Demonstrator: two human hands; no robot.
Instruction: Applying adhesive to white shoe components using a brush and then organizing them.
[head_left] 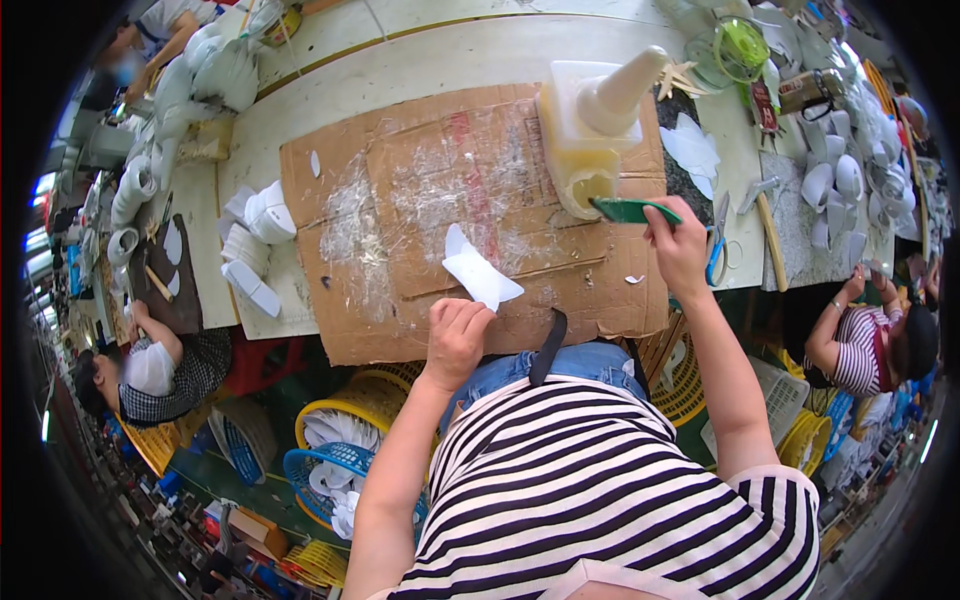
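Observation:
My left hand [458, 340] pinches the near edge of a white curved flat piece [480, 276], which lies over the cardboard sheet [400, 270]. In my right hand [680, 250] is a flat green tool [625, 210], gripped between thumb and fingers. Its far end is at the opening low in the side of a translucent plastic bottle [585, 150] holding yellowish liquid; whether the tip touches the liquid cannot be made out. Dried whitish residue covers much of the cardboard. A black strap [548, 345] hangs over its near edge.
Stacked white pieces [265, 215] stand left of the cardboard. Scissors with blue handles [716, 250], a wooden-handled hammer [770, 235] and flat white pieces [690, 150] lie to the right. Baskets [335, 465] sit below the table. Co-workers sit at left [150, 375] and right [860, 345].

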